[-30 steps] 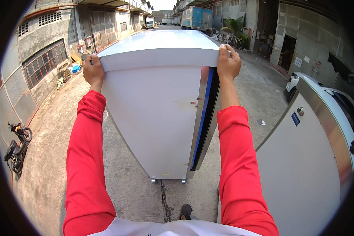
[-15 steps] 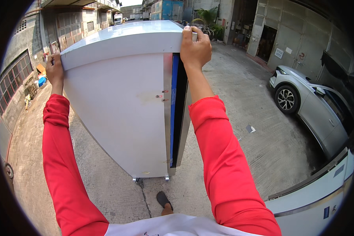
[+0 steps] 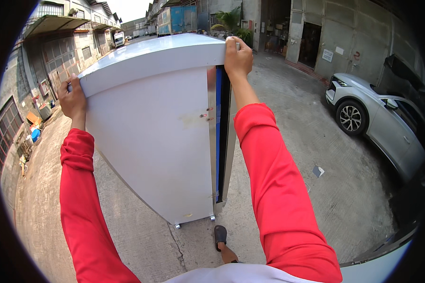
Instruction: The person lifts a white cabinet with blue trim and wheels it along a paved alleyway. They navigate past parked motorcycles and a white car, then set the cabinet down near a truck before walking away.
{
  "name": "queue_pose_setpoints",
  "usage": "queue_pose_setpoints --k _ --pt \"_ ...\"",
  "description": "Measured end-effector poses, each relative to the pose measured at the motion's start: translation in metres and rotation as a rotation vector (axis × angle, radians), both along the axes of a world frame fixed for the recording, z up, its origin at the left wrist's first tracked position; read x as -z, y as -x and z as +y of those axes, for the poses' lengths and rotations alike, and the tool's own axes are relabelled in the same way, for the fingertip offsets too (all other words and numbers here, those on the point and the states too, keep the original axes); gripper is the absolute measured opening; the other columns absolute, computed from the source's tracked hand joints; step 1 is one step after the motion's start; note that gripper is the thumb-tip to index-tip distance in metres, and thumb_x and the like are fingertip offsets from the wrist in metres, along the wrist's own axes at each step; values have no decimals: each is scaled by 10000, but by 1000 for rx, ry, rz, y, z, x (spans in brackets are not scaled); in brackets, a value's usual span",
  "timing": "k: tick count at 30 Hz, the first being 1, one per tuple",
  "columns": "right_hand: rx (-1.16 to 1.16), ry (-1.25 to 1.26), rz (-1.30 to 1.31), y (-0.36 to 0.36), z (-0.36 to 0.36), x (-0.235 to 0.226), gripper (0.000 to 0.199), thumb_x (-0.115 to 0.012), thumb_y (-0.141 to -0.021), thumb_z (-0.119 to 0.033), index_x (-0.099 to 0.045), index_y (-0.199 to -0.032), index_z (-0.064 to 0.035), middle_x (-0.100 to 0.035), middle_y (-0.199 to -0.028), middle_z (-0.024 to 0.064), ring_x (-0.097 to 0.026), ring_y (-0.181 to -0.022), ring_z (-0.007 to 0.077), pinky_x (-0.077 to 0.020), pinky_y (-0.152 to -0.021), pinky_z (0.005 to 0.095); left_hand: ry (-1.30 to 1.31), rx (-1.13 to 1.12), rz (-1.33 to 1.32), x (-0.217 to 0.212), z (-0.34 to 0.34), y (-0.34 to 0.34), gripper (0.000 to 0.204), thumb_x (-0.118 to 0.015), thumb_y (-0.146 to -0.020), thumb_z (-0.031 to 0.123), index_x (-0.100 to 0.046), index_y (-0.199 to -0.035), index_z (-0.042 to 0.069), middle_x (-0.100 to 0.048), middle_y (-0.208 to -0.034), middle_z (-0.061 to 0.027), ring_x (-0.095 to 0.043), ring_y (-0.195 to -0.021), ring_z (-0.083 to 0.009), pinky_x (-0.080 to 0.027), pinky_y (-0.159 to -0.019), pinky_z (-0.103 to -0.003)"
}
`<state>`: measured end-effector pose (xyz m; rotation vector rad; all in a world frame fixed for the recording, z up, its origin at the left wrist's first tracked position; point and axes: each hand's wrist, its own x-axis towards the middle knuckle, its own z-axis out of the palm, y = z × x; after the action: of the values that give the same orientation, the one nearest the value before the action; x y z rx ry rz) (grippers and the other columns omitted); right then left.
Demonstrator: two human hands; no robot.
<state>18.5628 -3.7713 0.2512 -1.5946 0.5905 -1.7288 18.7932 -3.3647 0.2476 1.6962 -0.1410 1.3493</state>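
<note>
A tall white metal cabinet (image 3: 156, 137) on small castors stands on the concrete in front of me, with a blue strip down its right edge. My left hand (image 3: 72, 100) grips the top left corner of the cabinet. My right hand (image 3: 238, 57) grips the top right corner. Both arms are in red sleeves and stretched out. My foot in a dark sandal (image 3: 220, 236) shows just behind the cabinet's base.
A silver car (image 3: 387, 122) is parked at the right beside grey warehouse doors. Part of another white cabinet (image 3: 387, 269) shows at the lower right edge. Warehouse fronts and clutter line the left side of the concrete yard (image 3: 326, 188).
The view has swung left: the second white cabinet that stood close at the right has slid to the lower right edge, and the car is now clear. Both hands keep their grip.
</note>
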Motion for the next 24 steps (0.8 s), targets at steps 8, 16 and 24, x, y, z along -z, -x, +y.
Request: queue_pose_setpoints --k 8,16,24 --pt "-125 -14 77 -263 -135 0 432 -566 -859 -450 -747 -1124 -161 -685 -1226 158 -657 -1099 373 -489 -955 439 -49 114 -30 11 -123 -268 530 -611 -915 613 -762 -1022 117 -710 -998 -63 -659 -924 -218 -501 -848 -341" --pt "-229 -163 341 -530 -248 -10 755 -517 -851 -595 -675 -1237 34 -667 -1256 258 -602 -1217 374 -430 -1025 420 86 179 23 0 -238 -524 429 -701 -876 565 -778 -906 144 -664 -964 -41 -651 -860 -220 -515 -792 -364" --pt "-258 -249 188 -789 -396 -7 800 -566 -855 -586 -627 -1252 106 -614 -1287 192 -565 -1179 288 -393 -1024 402 147 300 -39 -2 -375 -767 192 -717 -829 333 -723 -778 148 -642 -976 -4 -666 -816 -230 -539 -669 -392"
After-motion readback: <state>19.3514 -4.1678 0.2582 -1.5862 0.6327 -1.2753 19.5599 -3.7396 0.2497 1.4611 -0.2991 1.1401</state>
